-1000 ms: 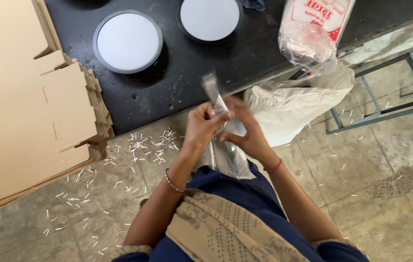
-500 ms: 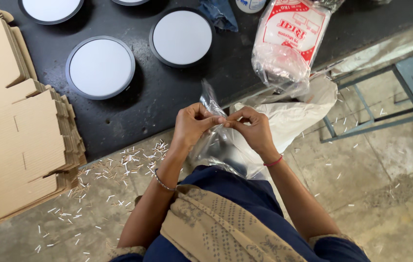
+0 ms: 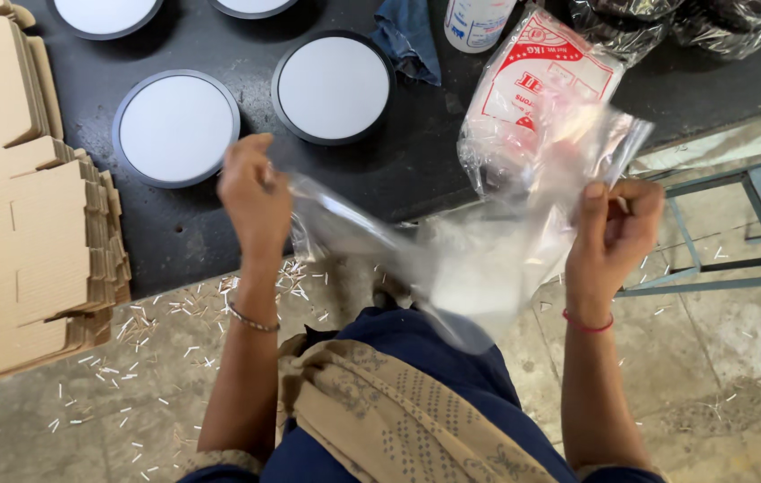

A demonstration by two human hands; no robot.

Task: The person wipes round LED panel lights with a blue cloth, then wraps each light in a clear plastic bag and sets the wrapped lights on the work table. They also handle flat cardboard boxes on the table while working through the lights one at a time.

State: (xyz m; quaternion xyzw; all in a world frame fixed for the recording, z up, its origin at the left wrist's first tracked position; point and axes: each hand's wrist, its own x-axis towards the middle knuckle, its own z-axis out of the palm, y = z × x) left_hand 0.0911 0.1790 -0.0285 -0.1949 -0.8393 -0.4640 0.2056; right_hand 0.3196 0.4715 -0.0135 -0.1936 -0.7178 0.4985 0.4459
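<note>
Fingers (image 3: 266, 175) of the left hand (image 3: 255, 199) are curled shut, pinching one edge of a thin clear plastic bag (image 3: 479, 259), and the fingers (image 3: 597, 215) of the right hand (image 3: 615, 234) are closed on the opposite edge of the same bag. Only the head view shows this, looking down past a dark blue garment and a tan patterned scarf (image 3: 398, 420).

Both hands are spread well apart, so the bag is stretched as a loose sheet between them, sagging in the middle toward the person's lap. Its long axis runs left to right across the view, from one grip to the other, with the left end slightly higher in the picture. Neither hand is nearer to it; each holds an end.

Beyond the hands lies a dark surface (image 3: 416, 170) carrying round flat discs with white faces and dark grey rims, one (image 3: 176, 127) just beyond the left hand and another (image 3: 332, 87) further along. A printed red-and-white plastic packet (image 3: 541, 89) rests near the surface's edge, behind the stretched bag. Flattened brown cardboard boxes (image 3: 22, 233) are stacked at the left, and small white offcuts (image 3: 139, 340) litter the concrete floor. A blue metal frame (image 3: 738, 233) stands to the right
</note>
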